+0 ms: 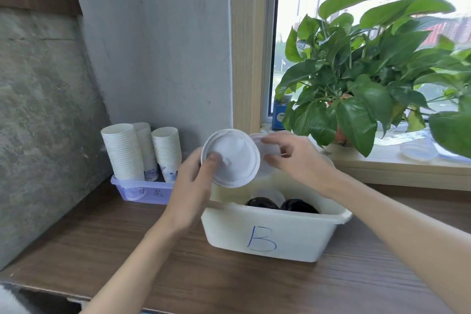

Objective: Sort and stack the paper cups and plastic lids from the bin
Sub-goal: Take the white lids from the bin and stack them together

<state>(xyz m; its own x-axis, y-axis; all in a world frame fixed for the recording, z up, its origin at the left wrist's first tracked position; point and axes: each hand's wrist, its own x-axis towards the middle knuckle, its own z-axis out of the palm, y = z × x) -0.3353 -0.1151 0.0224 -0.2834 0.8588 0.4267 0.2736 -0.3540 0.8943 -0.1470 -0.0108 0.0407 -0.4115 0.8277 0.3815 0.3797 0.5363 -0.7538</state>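
Note:
My left hand grips a round white plastic lid by its left edge, thumb on its face, above the white bin marked "B". My right hand pinches a second clear-white lid just behind and right of the first. Inside the bin lie black lids and a clear lid. Three stacks of white paper cups stand in a small clear tray at the back left.
A potted green plant fills the window sill at the right, with clear lids lying on the sill. A grey wall stands behind the cups. The wooden counter extends in front and to the left of the bin.

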